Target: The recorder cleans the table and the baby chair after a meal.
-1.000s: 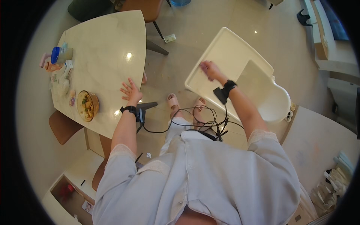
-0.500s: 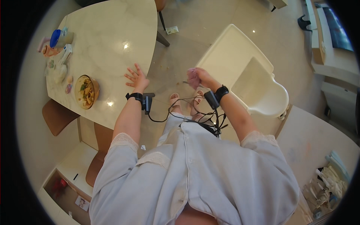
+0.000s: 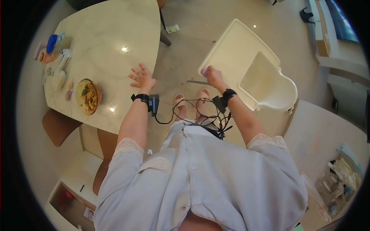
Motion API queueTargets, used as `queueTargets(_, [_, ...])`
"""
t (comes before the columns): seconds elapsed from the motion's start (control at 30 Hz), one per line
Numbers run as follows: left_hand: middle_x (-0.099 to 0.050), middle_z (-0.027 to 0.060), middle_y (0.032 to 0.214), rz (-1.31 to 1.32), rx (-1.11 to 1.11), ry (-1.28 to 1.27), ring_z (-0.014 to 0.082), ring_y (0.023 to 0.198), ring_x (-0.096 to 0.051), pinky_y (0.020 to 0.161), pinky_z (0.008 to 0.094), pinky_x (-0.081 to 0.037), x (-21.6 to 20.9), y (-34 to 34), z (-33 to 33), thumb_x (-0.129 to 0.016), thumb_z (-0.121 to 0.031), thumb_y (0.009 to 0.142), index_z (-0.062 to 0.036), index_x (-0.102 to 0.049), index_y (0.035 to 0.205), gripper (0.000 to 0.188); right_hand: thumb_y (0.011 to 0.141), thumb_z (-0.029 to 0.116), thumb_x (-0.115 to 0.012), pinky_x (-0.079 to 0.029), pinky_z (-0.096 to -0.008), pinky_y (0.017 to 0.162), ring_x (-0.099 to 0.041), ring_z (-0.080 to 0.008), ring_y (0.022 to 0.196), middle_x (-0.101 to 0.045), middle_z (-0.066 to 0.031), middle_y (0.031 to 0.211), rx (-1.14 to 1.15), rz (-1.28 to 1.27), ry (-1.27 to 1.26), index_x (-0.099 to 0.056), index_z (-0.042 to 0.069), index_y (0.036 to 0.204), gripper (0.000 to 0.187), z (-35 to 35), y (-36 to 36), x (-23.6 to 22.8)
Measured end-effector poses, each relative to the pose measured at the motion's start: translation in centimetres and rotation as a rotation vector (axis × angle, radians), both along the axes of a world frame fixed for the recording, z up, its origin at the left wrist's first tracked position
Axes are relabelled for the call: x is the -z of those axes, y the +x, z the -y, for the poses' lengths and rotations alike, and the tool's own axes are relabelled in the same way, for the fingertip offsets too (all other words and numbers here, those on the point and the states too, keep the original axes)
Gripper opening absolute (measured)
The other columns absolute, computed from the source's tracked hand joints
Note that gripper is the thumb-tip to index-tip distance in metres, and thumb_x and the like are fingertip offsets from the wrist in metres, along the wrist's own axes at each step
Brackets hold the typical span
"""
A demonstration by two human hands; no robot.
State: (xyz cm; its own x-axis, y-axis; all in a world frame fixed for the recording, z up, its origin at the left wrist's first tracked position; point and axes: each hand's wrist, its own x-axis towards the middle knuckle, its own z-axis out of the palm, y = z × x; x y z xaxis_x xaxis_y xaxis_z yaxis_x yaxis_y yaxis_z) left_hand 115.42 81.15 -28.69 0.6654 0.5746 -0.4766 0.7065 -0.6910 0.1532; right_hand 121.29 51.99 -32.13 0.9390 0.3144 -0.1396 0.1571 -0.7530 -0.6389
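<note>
My right hand (image 3: 215, 78) is closed on a crumpled purple cloth (image 3: 205, 72), which is mostly covered by my fingers. The cloth is at the near left edge of the cream tray (image 3: 237, 44) of a high chair (image 3: 287, 89). On the other side, my left hand (image 3: 142, 79) has its fingers spread over the right edge of the pale marble table (image 3: 115, 30). It holds nothing. A glass bowl (image 3: 100, 93) of mixed food stands on that table, left of this hand.
A blue-lidded container (image 3: 52, 44), a white box (image 3: 64, 58) and plastic bags (image 3: 58, 80) crowd the table's far left side. Black cables (image 3: 200, 111) hang between my wrists. Brown chairs (image 3: 59, 125) stand at the table's near side. A small packet (image 3: 172, 29) and crumbs lie on the floor.
My right hand has moved slightly right with the cloth, onto the tray's edge, and the cloth is now more bunched under the fingers. The left hand stays spread at the table edge.
</note>
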Motion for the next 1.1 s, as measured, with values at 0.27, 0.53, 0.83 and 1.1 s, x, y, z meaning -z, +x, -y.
queueTargets(0.27, [0.022, 0.0186, 0.132, -0.027, -0.013, 0.011, 0.0440, 0.119, 0.019, 0.090, 0.0612, 0.001, 0.4, 0.4, -0.1, -0.055, -0.010, 0.067, -0.0252, 0.017, 0.128, 0.096, 0.079, 0.011, -0.033, -0.039, -0.0228, 0.060, -0.047, -0.0101, 0.069, -0.052, -0.0034, 0.073, 0.170, -0.542, 0.613, -0.051, 0.002, 0.087, 0.022, -0.4, -1.3, -5.3])
queueTargets(0.53, [0.022, 0.0183, 0.132, -0.048, -0.015, 0.021, 0.0450, 0.119, 0.018, 0.091, 0.0615, -0.001, 0.1, 0.4, -0.2, -0.053, -0.010, 0.067, -0.0246, 0.017, 0.128, 0.094, 0.079, 0.016, -0.036, -0.043, -0.0352, 0.066, -0.055, -0.0299, 0.077, -0.057, -0.0175, 0.082, 0.590, -0.073, -0.032, -0.049, 0.002, 0.089, 0.022, 16.5, -6.9, -6.5])
queueTargets(0.83, [0.021, 0.0188, 0.133, -0.054, 0.022, 0.067, 0.0448, 0.121, 0.013, 0.091, 0.0607, -0.004, 0.1, 0.9, 0.3, -0.052, -0.011, 0.068, -0.0244, 0.017, 0.129, 0.092, 0.081, 0.002, -0.027, -0.044, -0.0251, 0.055, -0.050, -0.0137, 0.064, -0.053, -0.0086, 0.073, 0.895, -0.213, 0.453, -0.044, 0.003, 0.088, 0.018, 18.3, -7.9, 5.8])
queueTargets(1.1, [0.019, 0.0192, 0.133, -0.062, 0.006, 0.099, 0.0452, 0.121, 0.011, 0.092, 0.0605, -0.006, 0.6, 0.4, 0.0, -0.053, -0.012, 0.067, -0.0239, 0.016, 0.129, 0.093, 0.083, 0.006, -0.028, -0.038, -0.0251, 0.042, -0.043, -0.0108, 0.049, -0.047, -0.0044, 0.063, 0.388, -0.447, 0.698, -0.045, 0.002, 0.087, 0.018, 1.7, -1.8, 0.4])
